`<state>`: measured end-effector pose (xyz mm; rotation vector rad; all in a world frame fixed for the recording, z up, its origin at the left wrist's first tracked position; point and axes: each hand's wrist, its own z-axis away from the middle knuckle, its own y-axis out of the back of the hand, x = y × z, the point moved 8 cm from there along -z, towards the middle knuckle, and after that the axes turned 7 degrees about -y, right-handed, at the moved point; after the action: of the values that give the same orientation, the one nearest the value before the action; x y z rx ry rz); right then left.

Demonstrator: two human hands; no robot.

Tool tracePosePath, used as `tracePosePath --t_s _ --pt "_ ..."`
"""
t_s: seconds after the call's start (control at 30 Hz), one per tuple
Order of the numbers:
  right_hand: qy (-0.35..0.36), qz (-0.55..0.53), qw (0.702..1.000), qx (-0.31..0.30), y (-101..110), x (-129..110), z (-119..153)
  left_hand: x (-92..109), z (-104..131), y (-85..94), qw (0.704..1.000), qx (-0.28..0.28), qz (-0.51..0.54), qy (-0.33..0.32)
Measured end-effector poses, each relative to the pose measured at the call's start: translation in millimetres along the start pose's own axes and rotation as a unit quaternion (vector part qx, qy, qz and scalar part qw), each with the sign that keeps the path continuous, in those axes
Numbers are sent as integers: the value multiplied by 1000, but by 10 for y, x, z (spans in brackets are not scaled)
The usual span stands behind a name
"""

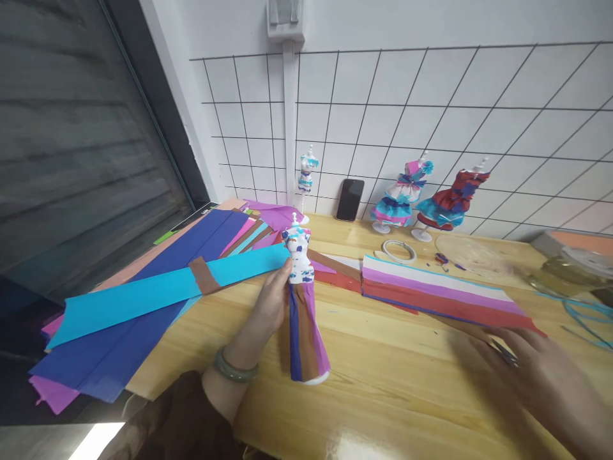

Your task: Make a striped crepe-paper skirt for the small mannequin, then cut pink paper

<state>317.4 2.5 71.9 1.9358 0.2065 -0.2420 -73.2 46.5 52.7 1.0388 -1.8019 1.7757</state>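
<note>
My left hand (275,295) is closed round the waist of a small white mannequin (300,255), held upright at the centre. Below its waist hangs a long skirt of blue, brown and purple strips (306,332). On the right, my right hand (522,358) is low over the table beside the layered white, purple and red paper strips (440,294). A small metallic tool (505,351) shows at its fingers, which curl around it; its full shape is hidden.
Long blue paper sheets (186,249) and a light-blue strip (143,287) lie at left. Along the tiled wall stand a black phone (350,199), a bare mannequin (306,172) and two dressed ones (400,195). A tape roll (398,251) lies before them; a clear container (569,271) is at right.
</note>
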Motion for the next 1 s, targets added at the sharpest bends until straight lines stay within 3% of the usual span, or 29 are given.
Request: tracePosePath --t_s 0.1,0.23,0.37,0.47,0.6,0.77,1.0 --pt "-73 -198 967 -146 -208 -643 -105 -32 34 -42 999 -26 -14 14" --pt "-36 -475 821 -314 -464 -1798 -145 -91 81 -70 996 -63 -44 51" --pt "-11 -580 708 -403 -652 -2493 -146 -89 104 -110 989 -112 -86 52" --pt "-12 -595 691 -410 -740 -2641 -163 -97 114 -133 981 -143 -118 49" --pt "-23 -590 700 -401 -761 -2605 -193 -108 124 -118 975 -152 -156 37" --pt "-30 -565 727 -389 -706 -2496 -275 -114 191 -255 965 -215 -147 42" --pt "-22 -581 737 -344 -664 -2468 -316 -75 164 -266 955 -200 -218 22"
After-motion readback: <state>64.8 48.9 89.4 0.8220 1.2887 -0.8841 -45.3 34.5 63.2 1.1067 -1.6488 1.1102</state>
